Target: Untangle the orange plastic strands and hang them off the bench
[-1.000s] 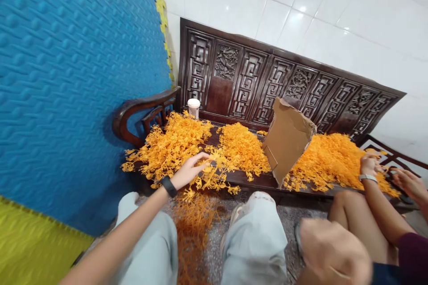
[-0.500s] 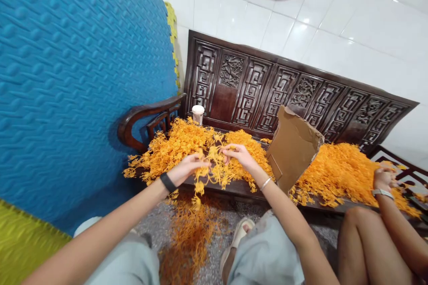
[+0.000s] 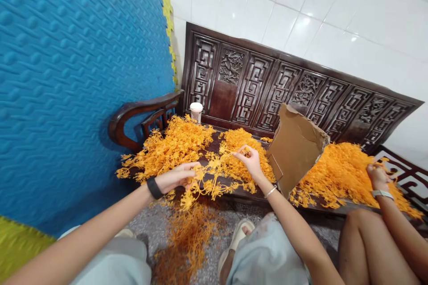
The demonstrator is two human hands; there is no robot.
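Yellow-orange plastic flower sprays (image 3: 214, 182) stretch in a loose tangle between my hands, over the front of a dark wooden bench (image 3: 214, 102). My left hand (image 3: 179, 176) is closed around their left end, its fingertips partly hidden by the blossoms. With thumb and forefinger together, my right hand (image 3: 249, 160) pinches a thin stem at the upper right end. A heap of orange sprays (image 3: 174, 142) lies behind my left hand. Another orange heap (image 3: 239, 138) lies behind and beside my right hand.
A cardboard piece (image 3: 296, 142) stands on the bench, right of my right hand. Beyond it, another person's hand (image 3: 377, 176) works at a larger orange heap (image 3: 334, 173). A white lidded tub (image 3: 196, 112) stands by the backrest. Orange scraps (image 3: 190, 240) cover the floor.
My hands have moved apart, left hand leftward and down, right hand rightward. The sprays between them are now spread wider. The view has shifted slightly.
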